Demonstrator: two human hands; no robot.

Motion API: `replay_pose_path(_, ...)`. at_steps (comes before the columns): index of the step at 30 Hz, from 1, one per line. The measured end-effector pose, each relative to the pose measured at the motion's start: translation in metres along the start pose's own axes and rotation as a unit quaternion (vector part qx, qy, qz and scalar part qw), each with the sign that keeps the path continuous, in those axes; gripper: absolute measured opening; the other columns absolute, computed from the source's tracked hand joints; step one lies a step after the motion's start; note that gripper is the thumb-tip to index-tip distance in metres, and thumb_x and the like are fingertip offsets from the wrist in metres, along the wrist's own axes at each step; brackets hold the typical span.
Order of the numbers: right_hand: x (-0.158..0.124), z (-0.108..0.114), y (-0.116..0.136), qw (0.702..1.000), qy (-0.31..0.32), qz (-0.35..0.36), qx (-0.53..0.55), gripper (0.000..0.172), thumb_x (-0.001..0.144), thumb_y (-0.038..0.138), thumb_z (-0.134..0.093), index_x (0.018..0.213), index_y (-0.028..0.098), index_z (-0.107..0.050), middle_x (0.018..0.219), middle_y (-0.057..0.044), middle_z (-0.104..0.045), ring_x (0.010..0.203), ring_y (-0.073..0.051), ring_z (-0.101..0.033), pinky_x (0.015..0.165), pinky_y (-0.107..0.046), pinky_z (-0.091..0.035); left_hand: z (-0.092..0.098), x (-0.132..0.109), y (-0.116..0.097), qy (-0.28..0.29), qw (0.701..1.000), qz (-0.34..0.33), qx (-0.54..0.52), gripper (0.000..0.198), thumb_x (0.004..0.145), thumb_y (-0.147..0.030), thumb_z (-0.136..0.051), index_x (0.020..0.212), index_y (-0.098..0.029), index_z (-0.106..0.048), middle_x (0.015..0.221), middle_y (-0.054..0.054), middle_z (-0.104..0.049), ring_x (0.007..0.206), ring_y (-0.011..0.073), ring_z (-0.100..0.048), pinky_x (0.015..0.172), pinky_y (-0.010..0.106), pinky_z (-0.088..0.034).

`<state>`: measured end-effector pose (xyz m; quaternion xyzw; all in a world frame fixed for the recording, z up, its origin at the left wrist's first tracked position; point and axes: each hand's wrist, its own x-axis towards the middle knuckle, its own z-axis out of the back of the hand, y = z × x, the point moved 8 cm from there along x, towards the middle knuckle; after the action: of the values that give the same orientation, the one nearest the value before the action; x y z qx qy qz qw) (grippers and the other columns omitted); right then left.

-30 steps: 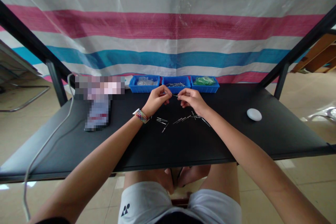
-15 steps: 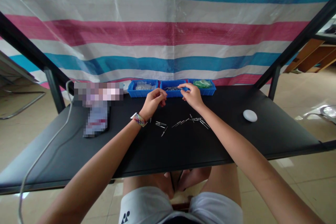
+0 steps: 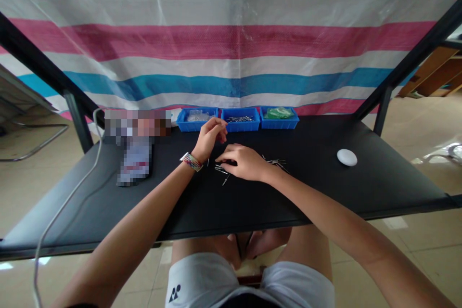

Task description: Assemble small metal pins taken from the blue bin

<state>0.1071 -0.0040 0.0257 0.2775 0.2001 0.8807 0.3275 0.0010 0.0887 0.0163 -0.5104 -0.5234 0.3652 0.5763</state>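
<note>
My left hand [image 3: 210, 137] hovers just in front of the blue bins, its fingers curled together; anything inside them is hidden. My right hand [image 3: 243, 161] is low over the table, thumb and index finger apart, with nothing visible between them. Just by its fingertips lie a few loose silver blind rivets [image 3: 225, 180]. More rivets [image 3: 276, 161] are scattered beyond the right wrist, partly covered by the arm. The middle blue bin [image 3: 240, 126] holds a heap of similar rivets [image 3: 241, 119].
The left blue bin [image 3: 190, 127] contains clear plastic bags, the right bin [image 3: 277, 124] a green bag. A white rounded object [image 3: 347, 157] sits at the right. Blurred items [image 3: 135, 154] and a pale cable [image 3: 68, 185] occupy the left. A striped sheet [image 3: 238, 38] hangs behind.
My right hand has moved from the middle bin down toward the left-hand group of rivets on the table. The left hand has stayed nearly in place, still curled.
</note>
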Motion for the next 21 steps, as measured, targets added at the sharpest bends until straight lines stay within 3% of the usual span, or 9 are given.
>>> replay_pose_path(4, 0.001, -0.012, 0.008, 0.997, 0.022, 0.043, -0.067, 0.034, 0.1, 0.006, -0.061, 0.117, 0.025, -0.085, 0.11, -0.008, -0.07, 0.105, -0.022, -0.061, 0.098, -0.036, -0.051, 0.0, 0.0, 0.001, 0.003, 1.0, 0.007, -0.002, 0.016, 0.086, -0.032, -0.067, 0.094, -0.018, -0.065, 0.074, -0.001, -0.063, 0.056, 0.0103, -0.059, 0.053, 0.022, -0.047)
replay_pose_path(11, -0.001, -0.004, -0.004, 0.994, 0.032, 0.024, -0.106, 0.034, 0.095, -0.001, -0.062, 0.108, 0.02, -0.084, 0.106, -0.009, -0.073, 0.099, -0.023, -0.06, 0.093, -0.038, -0.051, -0.004, -0.002, -0.001, 0.007, 1.0, 0.013, 0.003, 0.02, 0.086, -0.035, -0.067, 0.096, -0.018, -0.065, 0.075, -0.001, -0.063, 0.056, 0.0102, -0.059, 0.053, 0.022, -0.047)
replay_pose_path(15, -0.001, 0.003, -0.008, 0.99, 0.035, 0.022, -0.132, 0.022, 0.095, 0.004, -0.067, 0.1, 0.018, -0.082, 0.102, -0.009, -0.072, 0.1, -0.024, -0.062, 0.091, -0.037, -0.051, -0.004, -0.002, -0.001, 0.01, 1.0, 0.011, 0.008, 0.02, 0.085, -0.034, -0.067, 0.095, -0.017, -0.065, 0.075, -0.001, -0.063, 0.057, 0.0106, -0.06, 0.053, 0.022, -0.048)
replay_pose_path(21, -0.005, 0.016, -0.021, 0.993, 0.056, 0.013, -0.105, 0.011, 0.094, 0.009, -0.069, 0.094, 0.019, -0.075, 0.108, -0.007, -0.069, 0.095, -0.02, -0.064, 0.073, -0.028, -0.045, -0.006, -0.003, -0.001, 0.021, 1.0, 0.019, 0.013, 0.019, 0.085, -0.034, -0.068, 0.092, -0.017, -0.066, 0.074, 0.0, -0.063, 0.057, 0.011, -0.061, 0.054, 0.022, -0.048)
